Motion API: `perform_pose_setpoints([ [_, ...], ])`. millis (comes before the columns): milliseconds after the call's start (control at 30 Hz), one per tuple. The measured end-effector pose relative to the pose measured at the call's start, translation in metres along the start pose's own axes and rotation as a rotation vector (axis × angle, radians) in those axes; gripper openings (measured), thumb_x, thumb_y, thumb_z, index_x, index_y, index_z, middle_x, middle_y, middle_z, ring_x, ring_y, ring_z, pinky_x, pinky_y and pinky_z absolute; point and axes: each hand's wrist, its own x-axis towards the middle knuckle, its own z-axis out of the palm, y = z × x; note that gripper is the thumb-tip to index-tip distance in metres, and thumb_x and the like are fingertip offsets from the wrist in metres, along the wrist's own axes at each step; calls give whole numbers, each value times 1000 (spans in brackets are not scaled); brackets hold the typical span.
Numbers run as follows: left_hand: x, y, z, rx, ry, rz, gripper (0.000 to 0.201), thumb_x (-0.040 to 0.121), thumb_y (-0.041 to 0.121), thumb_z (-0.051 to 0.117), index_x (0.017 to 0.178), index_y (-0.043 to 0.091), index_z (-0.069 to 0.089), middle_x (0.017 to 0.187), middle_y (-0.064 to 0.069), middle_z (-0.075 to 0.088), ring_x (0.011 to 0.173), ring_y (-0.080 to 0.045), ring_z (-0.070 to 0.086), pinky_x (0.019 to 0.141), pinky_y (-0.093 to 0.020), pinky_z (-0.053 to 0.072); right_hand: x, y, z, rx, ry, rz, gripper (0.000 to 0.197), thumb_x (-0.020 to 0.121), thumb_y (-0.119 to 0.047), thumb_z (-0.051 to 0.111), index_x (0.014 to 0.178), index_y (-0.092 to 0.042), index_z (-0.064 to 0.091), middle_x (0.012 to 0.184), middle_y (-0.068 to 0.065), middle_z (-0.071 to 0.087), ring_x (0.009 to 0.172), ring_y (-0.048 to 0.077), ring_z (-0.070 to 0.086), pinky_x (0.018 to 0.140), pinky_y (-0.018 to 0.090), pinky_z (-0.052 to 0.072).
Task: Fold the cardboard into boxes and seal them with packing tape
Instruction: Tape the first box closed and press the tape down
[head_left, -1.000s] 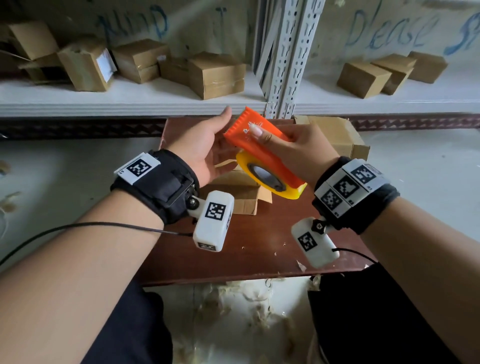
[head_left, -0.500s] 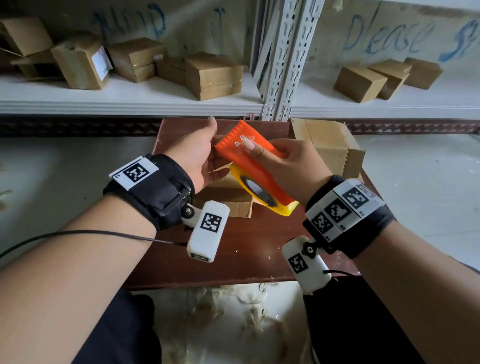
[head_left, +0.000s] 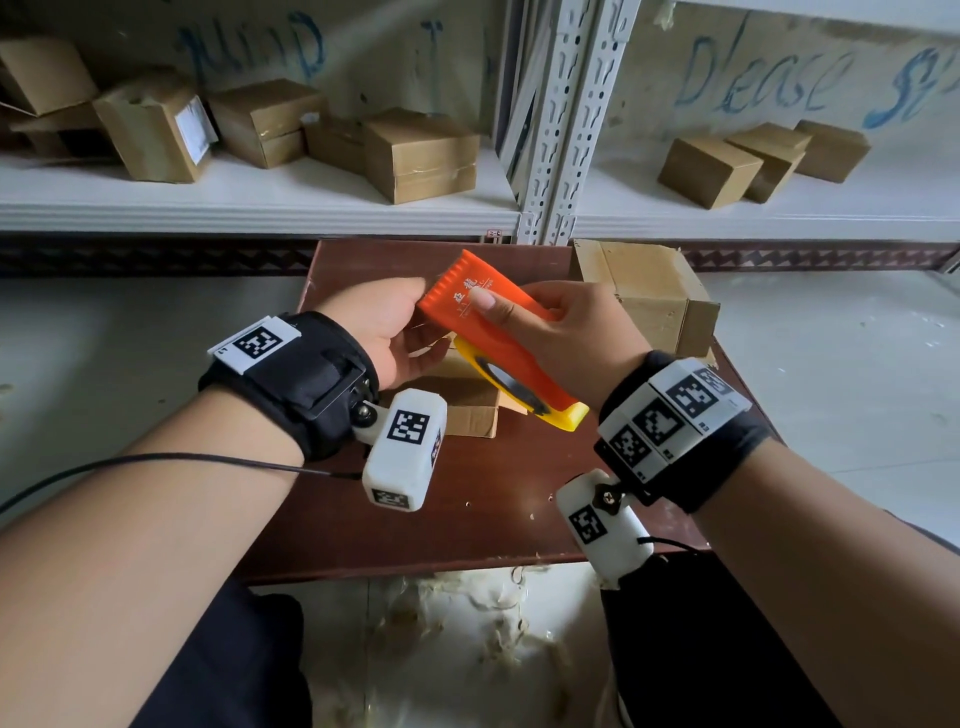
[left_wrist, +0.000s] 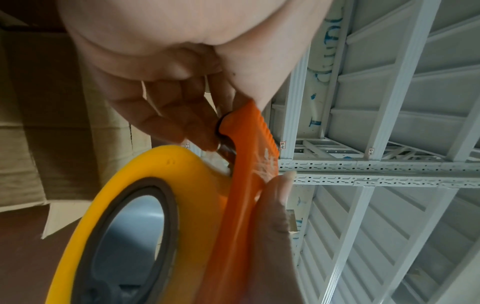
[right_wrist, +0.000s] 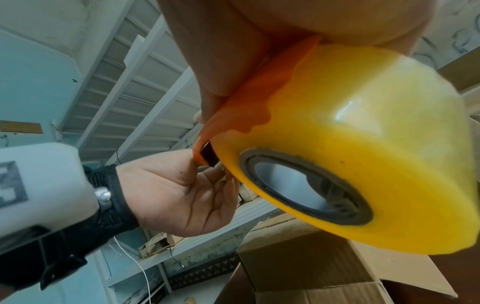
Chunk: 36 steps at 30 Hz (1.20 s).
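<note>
My right hand (head_left: 571, 332) grips an orange tape dispenser (head_left: 488, 317) that carries a yellow tape roll (head_left: 566, 415), held above the table. My left hand (head_left: 384, 332) meets the dispenser's front end. Its thumb lies on the orange edge. Its curled fingertips (left_wrist: 205, 142) reach under to the gap between the tape roll (left_wrist: 182, 185) and the cutter, pinching there. No loose tape end can be made out. Under both hands a small cardboard box (head_left: 467, 410) with open flaps lies on the table. From the right wrist, the tape roll (right_wrist: 363, 123) hangs over that box (right_wrist: 298, 267).
A second folded box (head_left: 649, 296) stands at the back right of the brown table (head_left: 467, 519). White metal shelves (head_left: 260, 202) behind hold several finished boxes. Paper scraps litter the floor (head_left: 467, 649) below the table's front edge.
The dispenser has come lower and closer to the box. My left thumb and fingers have closed in on its front end. The right hand's grip is unchanged.
</note>
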Motion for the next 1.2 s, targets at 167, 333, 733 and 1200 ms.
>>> perform_pose_setpoints([
  [167,4,0,-1,-13,38,91,8,95,19,71,92,25,75,71,1,73,68,-15,68,55,-25,56,2,2,2,-42,-19,1,48,83,-74,67,97,-29,78,83,-12,76,75,4,73,75,33,64],
  [333,2,2,1,-63,56,114,4,92,16,75,92,20,73,63,1,71,50,-9,67,48,-22,55,4,3,5,-43,-28,28,54,82,-77,66,102,-28,77,84,-11,76,75,6,73,68,29,60],
  [733,5,8,-7,12,94,104,13,95,19,70,83,24,69,52,9,64,45,-3,59,55,-19,47,2,-2,6,-69,-35,13,54,79,-79,68,84,-25,74,76,-7,75,68,9,72,61,28,57],
  [1200,7,4,-6,21,165,94,21,89,28,78,71,25,68,47,10,60,39,-4,53,43,-16,39,-2,-3,6,-132,-39,29,59,77,-83,65,95,-27,71,84,-9,74,73,7,72,60,25,55],
])
